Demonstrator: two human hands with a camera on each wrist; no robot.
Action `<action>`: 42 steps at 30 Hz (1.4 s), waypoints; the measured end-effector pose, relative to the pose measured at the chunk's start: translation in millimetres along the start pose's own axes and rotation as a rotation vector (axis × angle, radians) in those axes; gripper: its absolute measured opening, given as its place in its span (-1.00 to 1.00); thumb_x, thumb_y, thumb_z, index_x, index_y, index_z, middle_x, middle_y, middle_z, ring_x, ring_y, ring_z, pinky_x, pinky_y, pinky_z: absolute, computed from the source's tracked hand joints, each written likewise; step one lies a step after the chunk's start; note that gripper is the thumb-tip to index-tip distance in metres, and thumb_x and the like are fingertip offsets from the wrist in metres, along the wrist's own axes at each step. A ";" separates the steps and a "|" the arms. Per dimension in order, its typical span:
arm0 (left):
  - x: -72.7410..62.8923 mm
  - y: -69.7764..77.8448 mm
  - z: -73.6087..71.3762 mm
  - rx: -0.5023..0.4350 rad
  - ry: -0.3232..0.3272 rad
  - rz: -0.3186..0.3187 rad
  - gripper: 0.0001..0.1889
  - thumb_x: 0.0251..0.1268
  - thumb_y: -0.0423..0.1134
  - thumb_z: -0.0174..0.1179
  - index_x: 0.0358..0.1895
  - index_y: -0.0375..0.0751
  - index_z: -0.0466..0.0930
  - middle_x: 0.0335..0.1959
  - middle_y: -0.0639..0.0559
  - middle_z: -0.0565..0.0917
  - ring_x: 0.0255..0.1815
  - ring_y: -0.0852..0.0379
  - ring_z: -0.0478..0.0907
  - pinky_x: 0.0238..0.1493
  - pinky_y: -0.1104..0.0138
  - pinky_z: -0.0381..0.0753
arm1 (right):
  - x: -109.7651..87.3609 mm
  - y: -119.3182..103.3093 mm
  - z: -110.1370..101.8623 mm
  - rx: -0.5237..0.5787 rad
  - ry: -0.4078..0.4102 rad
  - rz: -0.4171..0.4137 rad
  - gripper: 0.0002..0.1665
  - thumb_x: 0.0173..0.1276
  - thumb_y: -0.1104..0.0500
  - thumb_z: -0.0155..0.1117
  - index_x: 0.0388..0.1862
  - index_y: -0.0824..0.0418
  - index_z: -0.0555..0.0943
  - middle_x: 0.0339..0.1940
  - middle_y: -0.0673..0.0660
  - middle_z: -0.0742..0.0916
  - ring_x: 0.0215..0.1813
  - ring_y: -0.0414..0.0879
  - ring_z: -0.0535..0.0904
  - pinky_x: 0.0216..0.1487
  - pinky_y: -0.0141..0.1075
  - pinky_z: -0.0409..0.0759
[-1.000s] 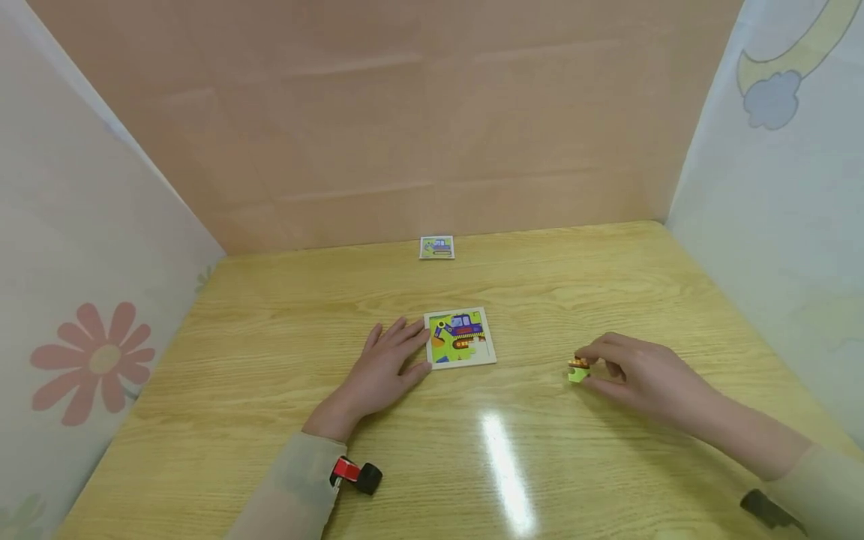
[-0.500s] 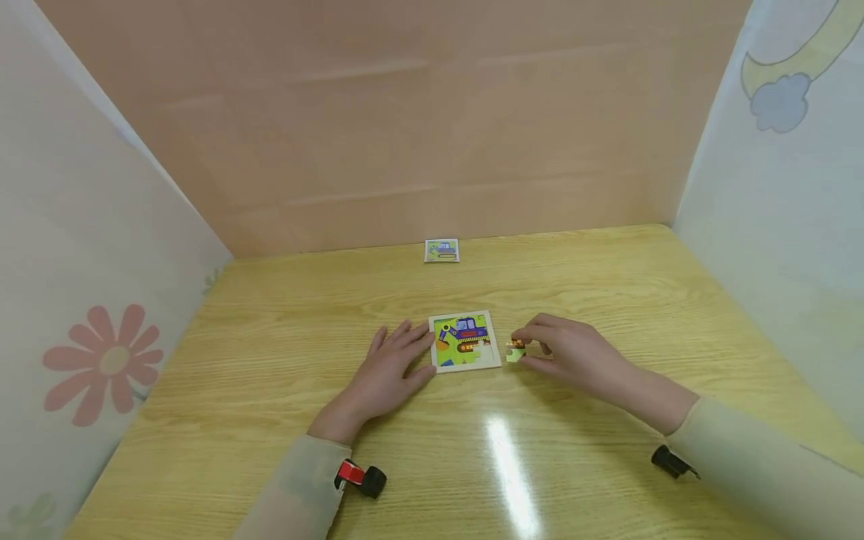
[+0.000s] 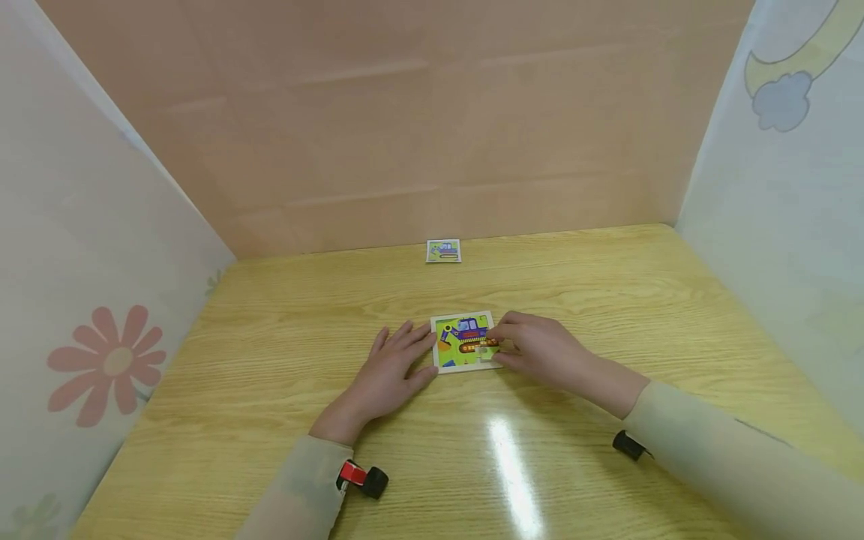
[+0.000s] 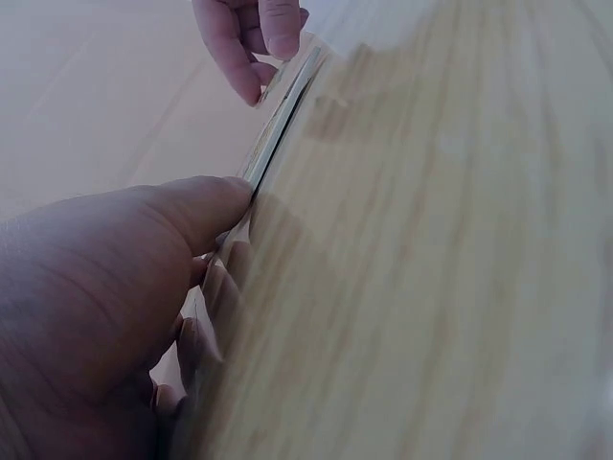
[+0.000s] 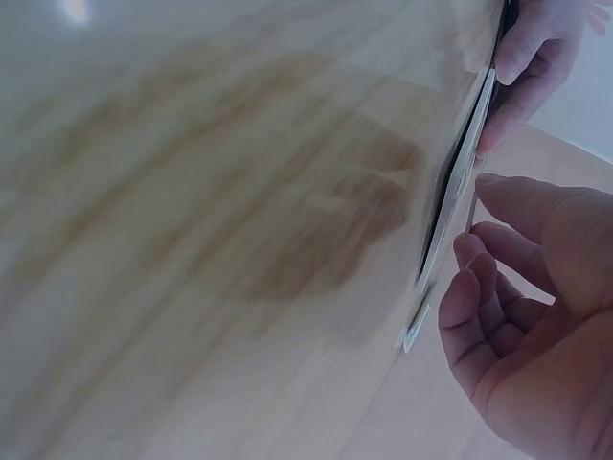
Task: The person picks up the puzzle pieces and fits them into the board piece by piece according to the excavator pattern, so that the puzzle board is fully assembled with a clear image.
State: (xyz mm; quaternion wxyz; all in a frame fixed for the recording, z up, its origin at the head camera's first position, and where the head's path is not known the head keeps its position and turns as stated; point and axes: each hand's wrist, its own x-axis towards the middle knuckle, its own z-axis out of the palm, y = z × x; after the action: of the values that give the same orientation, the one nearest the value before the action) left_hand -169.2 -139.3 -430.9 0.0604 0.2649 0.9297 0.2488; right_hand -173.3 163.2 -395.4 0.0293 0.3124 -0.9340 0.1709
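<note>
A square jigsaw puzzle (image 3: 466, 343) with a pale frame and a blue excavator on green lies mid-table. My left hand (image 3: 383, 376) rests flat at its left side, fingers spread, fingertips and thumb right at the frame's edge. Between thumb and fingers my right hand (image 3: 540, 349) pinches a puzzle piece (image 5: 473, 207), seen edge-on in the right wrist view. That piece is over the lower right part of the puzzle, where a pale gap shows, and the fingers hide much of it. In the left wrist view the left thumb (image 4: 215, 206) presses against the frame's edge.
Farther back, near the wall, a small card (image 3: 443, 251) with the same excavator picture lies on the wooden table (image 3: 324, 300). A brown backdrop (image 3: 432, 120) closes the rear, and pale patterned cloth hangs on both sides.
My right hand has travelled left with the pinched puzzle piece, from open table at the right to over the puzzle's lower right. The left hand has kept its place at the frame.
</note>
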 end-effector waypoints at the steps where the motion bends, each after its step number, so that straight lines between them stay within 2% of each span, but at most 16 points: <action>1: 0.0 0.0 0.1 -0.001 0.000 0.001 -0.35 0.73 0.03 0.23 0.71 -0.10 0.39 0.77 0.04 0.26 0.83 -0.12 -0.01 0.78 -0.13 -0.33 | 1.1 0.1 0.8 -0.003 -0.005 -0.001 -0.66 0.41 0.17 0.66 0.12 0.20 0.86 -0.09 0.03 0.79 -0.27 -0.26 0.59 -0.24 -0.28 0.68; 10: 0.1 -0.8 0.6 0.003 -0.002 0.000 -0.34 0.73 0.04 0.22 0.71 -0.11 0.37 0.77 0.04 0.25 0.83 -0.11 -0.02 0.78 -0.12 -0.33 | 8.7 -1.5 4.6 -0.042 -0.091 0.015 -0.64 0.44 0.16 0.64 0.17 0.19 0.85 -0.08 0.02 0.77 -0.20 -0.21 0.61 -0.21 -0.26 0.66; 24: 1.3 -0.6 1.6 0.008 0.005 -0.007 -0.34 0.72 0.03 0.23 0.72 -0.09 0.37 0.77 0.04 0.25 0.83 -0.09 -0.01 0.78 -0.11 -0.32 | 10.7 -4.5 3.8 -0.102 -0.083 -0.042 -0.70 0.42 0.16 0.65 0.09 0.18 0.86 -0.07 0.06 0.77 -0.14 -0.11 0.68 -0.18 -0.19 0.73; 32: 1.3 -1.7 2.0 0.018 0.001 -0.011 -0.34 0.72 0.04 0.23 0.72 -0.07 0.37 0.78 0.06 0.25 0.83 -0.08 -0.02 0.79 -0.10 -0.32 | 11.0 -3.9 5.3 -0.151 -0.093 -0.084 -0.67 0.44 0.16 0.64 0.14 0.20 0.87 0.00 0.09 0.77 -0.06 -0.07 0.68 -0.10 -0.17 0.76; 37: 0.9 -2.4 1.3 0.006 0.003 -0.002 -0.33 0.73 0.04 0.22 0.73 -0.08 0.35 0.78 0.06 0.24 0.83 -0.09 -0.02 0.78 -0.10 -0.33 | 8.2 -4.4 4.8 -0.155 -0.095 -0.081 -0.63 0.46 0.14 0.63 0.19 0.21 0.86 -0.01 0.07 0.75 -0.06 -0.09 0.64 -0.12 -0.22 0.73; 42: 0.8 -2.7 1.4 0.000 0.004 0.000 -0.33 0.73 0.04 0.22 0.73 -0.08 0.34 0.78 0.06 0.24 0.83 -0.09 -0.02 0.78 -0.10 -0.33 | 5.6 -4.0 6.4 -0.209 -0.098 -0.107 -0.62 0.52 0.10 0.57 0.23 0.20 0.85 0.03 0.06 0.74 -0.03 -0.08 0.62 -0.13 -0.24 0.72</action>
State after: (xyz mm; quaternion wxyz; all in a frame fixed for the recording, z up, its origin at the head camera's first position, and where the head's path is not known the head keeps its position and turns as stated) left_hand -170.7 -140.3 -433.5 0.0587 0.2646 0.9297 0.2492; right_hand -175.1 154.9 -399.3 0.0249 0.3651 -0.9290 0.0554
